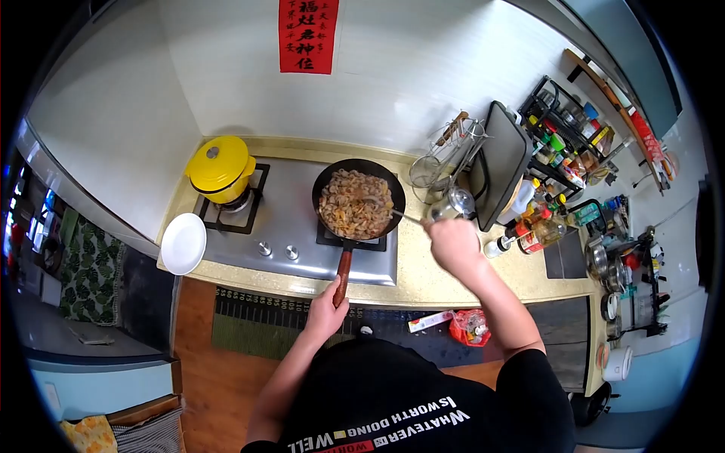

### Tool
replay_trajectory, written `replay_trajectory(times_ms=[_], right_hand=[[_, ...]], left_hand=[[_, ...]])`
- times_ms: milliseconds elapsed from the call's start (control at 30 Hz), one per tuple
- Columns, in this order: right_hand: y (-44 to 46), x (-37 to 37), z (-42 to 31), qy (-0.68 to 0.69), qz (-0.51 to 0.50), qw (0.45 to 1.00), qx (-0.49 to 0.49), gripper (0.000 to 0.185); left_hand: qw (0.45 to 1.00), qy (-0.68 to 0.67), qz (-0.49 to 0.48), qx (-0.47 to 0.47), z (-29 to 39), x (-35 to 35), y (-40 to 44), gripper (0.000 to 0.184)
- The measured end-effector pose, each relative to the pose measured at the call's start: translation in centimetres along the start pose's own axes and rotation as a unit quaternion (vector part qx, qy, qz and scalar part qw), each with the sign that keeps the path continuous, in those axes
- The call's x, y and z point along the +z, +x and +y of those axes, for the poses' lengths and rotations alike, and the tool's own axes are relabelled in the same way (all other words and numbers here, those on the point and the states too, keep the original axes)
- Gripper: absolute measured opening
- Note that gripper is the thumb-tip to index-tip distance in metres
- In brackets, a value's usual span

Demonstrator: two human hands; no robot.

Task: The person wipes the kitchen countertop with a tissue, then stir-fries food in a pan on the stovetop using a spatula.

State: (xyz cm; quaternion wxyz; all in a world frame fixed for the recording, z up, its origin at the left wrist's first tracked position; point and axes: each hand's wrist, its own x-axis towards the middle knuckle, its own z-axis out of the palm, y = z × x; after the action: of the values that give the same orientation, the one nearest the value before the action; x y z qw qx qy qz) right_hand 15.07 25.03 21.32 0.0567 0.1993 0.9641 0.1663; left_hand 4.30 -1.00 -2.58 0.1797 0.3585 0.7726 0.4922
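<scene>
Chopped meat [353, 210] fills the black pan [362, 165] on the stove [291, 204] at twelve o'clock, my left grip [325, 311] closed around its handle [344, 273] at six for steadiness, my right grip [455, 245] wrapped around a utensil [406, 217] at four; low sweeps inward should limit spills.

The head-worn camera looked forward and steeply down from above the wearer's black shirt [408, 392] at 6 o'clock, close over the stovetop [287, 196], with the frying pan [355, 200] near centre. Its wide, rounded view curved outward to the wall [393, 90] at 12 and the rack [539, 92] at 2.
</scene>
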Motion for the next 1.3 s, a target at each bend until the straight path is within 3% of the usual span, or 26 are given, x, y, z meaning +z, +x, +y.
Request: replay_trajectory(times_ms=[167,300,433,533,633,733,833,967,1000,1133,1300], right_hand=[[5.3,-2.6,4.1,0.107,-0.053,0.992,0.037,0.020],[9.3,-0.9,3.8,0.046,-0.140,0.989,0.008,0.019],[10.8,-0.7,2.9,-0.084,-0.056,0.989,-0.110,0.015],[12.3,-6.2,3.3,-0.124,-0.126,0.982,-0.072,0.014],[14.5,-9.1,5.4,-0.068,-0.123,0.988,-0.069,0.023],[16.5,-9.8,6.4,-0.017,-0.213,0.976,-0.035,0.030],[17.2,-7.9,5.9,0.027,-0.261,0.963,-0.067,0.029],[13.7,-6.2,3.3,-0.085,-0.211,0.973,-0.047,0.018],[13.1,-3.8,3.9,-0.081,-0.148,0.984,-0.054,0.016],[11.1,0.7,7.1,-0.052,-0.062,0.997,0.000,0.014],[13.6,8.3,12.3,0.077,-0.064,0.994,0.052,0.022]], left_hand=[[1.000,-0.013,-0.013,-0.014,-0.1,0.0,0.0,0.063],[1.000,-0.016,-0.013,-0.008,0.2,-0.1,0.2,0.063],[0.999,-0.020,-0.019,-0.015,0.4,-0.4,0.2,0.063],[1.000,0.001,-0.011,0.004,0.5,-0.5,0.3,0.063],[0.999,-0.015,-0.024,-0.018,1.2,-0.9,0.2,0.063],[0.997,-0.030,-0.039,-0.065,2.0,-1.2,0.3,0.061],[0.998,-0.027,-0.029,-0.046,2.1,-1.2,0.3,0.060],[0.998,-0.034,-0.036,-0.048,1.7,-1.2,0.3,0.061],[0.998,-0.031,-0.037,-0.048,1.7,-1.2,0.3,0.061],[0.998,-0.020,-0.035,-0.044,1.9,-1.3,0.2,0.061],[0.997,-0.021,-0.035,-0.061,2.4,-1.4,0.3,0.062]])
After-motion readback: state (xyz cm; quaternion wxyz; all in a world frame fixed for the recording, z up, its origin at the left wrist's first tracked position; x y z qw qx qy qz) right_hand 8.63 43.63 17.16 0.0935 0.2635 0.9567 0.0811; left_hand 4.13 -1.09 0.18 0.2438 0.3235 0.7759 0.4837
